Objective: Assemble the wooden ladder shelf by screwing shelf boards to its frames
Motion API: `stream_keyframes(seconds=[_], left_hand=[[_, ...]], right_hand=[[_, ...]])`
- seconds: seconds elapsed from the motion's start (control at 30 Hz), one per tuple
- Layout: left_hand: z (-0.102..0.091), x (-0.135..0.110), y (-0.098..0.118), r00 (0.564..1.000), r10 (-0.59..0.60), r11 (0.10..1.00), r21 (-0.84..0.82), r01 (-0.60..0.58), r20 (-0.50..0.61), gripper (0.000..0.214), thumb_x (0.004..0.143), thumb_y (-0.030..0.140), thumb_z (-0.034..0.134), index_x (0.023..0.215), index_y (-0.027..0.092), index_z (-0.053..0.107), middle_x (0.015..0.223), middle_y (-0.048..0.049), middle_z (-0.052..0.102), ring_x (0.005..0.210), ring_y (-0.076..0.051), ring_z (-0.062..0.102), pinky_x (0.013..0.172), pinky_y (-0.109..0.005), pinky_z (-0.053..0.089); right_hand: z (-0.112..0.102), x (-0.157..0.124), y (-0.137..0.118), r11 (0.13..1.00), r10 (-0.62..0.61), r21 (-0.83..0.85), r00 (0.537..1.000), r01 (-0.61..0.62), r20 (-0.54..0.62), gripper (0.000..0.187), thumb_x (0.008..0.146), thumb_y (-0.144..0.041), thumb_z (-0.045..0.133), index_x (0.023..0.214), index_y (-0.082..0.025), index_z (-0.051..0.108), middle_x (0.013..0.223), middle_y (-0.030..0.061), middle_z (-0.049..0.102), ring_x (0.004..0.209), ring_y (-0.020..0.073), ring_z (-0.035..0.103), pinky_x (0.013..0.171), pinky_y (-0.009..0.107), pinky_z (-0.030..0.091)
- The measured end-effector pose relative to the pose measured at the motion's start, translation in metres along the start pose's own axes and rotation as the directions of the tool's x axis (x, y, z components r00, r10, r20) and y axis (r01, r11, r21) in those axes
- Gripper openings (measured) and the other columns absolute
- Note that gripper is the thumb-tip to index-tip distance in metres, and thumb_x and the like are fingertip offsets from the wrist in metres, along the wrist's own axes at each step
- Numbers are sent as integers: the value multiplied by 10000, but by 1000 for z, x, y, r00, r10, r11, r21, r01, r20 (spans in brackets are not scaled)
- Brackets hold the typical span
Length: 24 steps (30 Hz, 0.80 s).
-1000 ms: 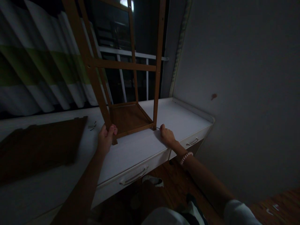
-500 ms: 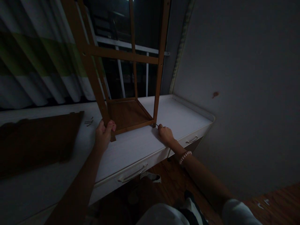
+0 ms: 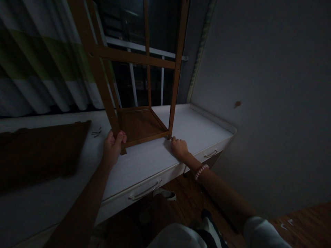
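A brown wooden shelf frame (image 3: 134,61) stands upright, with a wooden bottom panel (image 3: 141,125) low between its legs. My left hand (image 3: 113,146) is wrapped around the foot of its front left leg. At the foot of the front right leg, my right hand (image 3: 179,148) is closed in a pinch on a thin dark rod (image 3: 171,137) that meets the wood. Whether the rod is a screw or a small key cannot be made out. Several screws (image 3: 96,133) lie on the white desk (image 3: 144,165), left of my left hand.
A dark brown wooden board (image 3: 43,151) lies on the desk at the left. Drawer handles (image 3: 144,193) stick out along the desk front. Behind the frame are a window with white bars (image 3: 132,81) and a striped curtain (image 3: 49,75). A wall (image 3: 271,120) closes the right side.
The right hand has turned slightly and sits closer to the leg, with less of the rod showing. The left hand keeps its hold; the view has shifted a little.
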<state>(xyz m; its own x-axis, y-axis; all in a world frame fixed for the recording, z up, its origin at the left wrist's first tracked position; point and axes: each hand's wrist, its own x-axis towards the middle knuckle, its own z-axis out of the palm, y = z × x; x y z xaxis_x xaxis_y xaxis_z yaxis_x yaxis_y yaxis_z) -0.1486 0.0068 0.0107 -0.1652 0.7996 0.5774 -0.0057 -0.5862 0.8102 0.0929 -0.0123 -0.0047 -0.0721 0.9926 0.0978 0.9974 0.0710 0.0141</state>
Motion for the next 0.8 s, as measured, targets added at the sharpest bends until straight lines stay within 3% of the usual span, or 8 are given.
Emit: stream_keyframes(seconds=[0.2,0.27,0.33,0.4,0.57,0.63,0.67,0.8], left_hand=[[-2,1,-3,1000,9,1000,25,-10,13,236,770,379,533,698,173,445,559,52,434,502,-61,427,525,-224,335],[-2,1,-5,1000,15,1000,12,-15,14,260,750,412,546,714,172,451,560,55,435,497,-59,420,520,-223,329],[-2,2,-6,1000,14,1000,-7,-13,7,288,730,437,561,718,170,453,569,54,441,496,-57,419,520,-223,327],[-3,2,-7,1000,9,1000,-21,-9,2,310,715,457,569,720,168,455,579,50,450,498,-57,422,522,-225,328],[-3,3,-10,1000,17,999,-31,-17,11,309,712,460,567,712,171,457,581,53,441,491,-58,416,510,-226,323],[-3,2,-9,1000,7,1000,-19,-7,9,281,728,438,556,713,176,456,574,56,438,492,-61,413,510,-225,324],[-3,2,-9,1000,2,1000,-17,-2,7,269,734,428,552,708,179,451,568,57,435,491,-62,412,510,-225,324],[-2,0,-6,1000,-1,999,-35,1,8,250,742,401,547,684,186,433,554,63,423,491,-64,407,515,-225,328]], right_hand=[[8,8,2,946,152,300,985,-121,-81,193,815,-128,375,945,-112,518,894,159,632,845,205,598,689,269,414],[8,12,3,806,217,569,976,-160,-34,150,790,-108,395,834,-119,538,814,123,624,770,169,586,632,230,393],[6,17,4,565,241,798,967,-211,85,157,781,-91,379,722,-127,519,649,56,574,601,114,540,536,200,357],[1,20,4,387,203,883,959,-265,199,197,786,-82,342,658,-141,479,490,-22,449,428,73,423,445,191,303],[-4,23,4,303,138,901,950,-310,281,238,847,-165,304,646,-162,432,398,-96,271,321,51,254,372,195,222],[-1,22,3,317,152,906,958,-282,245,219,857,-281,358,703,-156,451,418,-88,318,344,56,289,383,195,239],[1,21,2,367,167,899,967,-241,191,193,837,-320,415,753,-152,460,451,-74,376,376,63,339,402,195,265],[9,13,0,760,87,649,995,-39,-43,268,782,-251,514,1000,-127,419,792,58,605,666,133,558,568,219,385]])
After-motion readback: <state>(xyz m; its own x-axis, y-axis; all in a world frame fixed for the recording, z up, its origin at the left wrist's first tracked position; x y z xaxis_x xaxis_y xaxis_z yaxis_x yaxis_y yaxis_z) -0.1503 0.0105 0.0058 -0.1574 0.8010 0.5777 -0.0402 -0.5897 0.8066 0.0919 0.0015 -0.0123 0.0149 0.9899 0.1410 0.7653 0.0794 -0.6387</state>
